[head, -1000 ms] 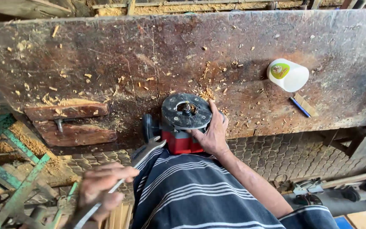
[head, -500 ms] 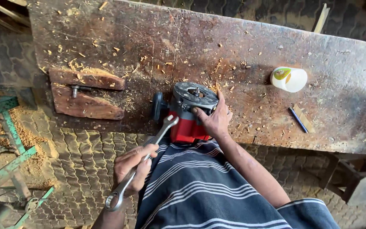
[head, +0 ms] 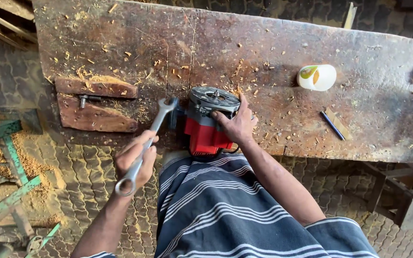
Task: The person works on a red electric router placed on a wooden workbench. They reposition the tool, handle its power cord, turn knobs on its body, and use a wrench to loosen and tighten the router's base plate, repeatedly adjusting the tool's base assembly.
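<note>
A red power router with a round grey metal base lies on its side at the near edge of a worn wooden workbench. My right hand grips the router's body just below the round base. My left hand holds a silver combination wrench by the shaft; its open jaw points up, close to the router's left side, and its ring end sticks out below my fist. Whether the jaw touches the router cannot be told.
A wooden vise block with a bolt hangs off the bench's left front. A white tub on its side, a dark pencil and wood chips lie on the bench. A green metal frame stands at the left on the paved floor.
My left hand has lifted the wrench from low at my side up to the router's left side. My right hand has stayed on the router.
</note>
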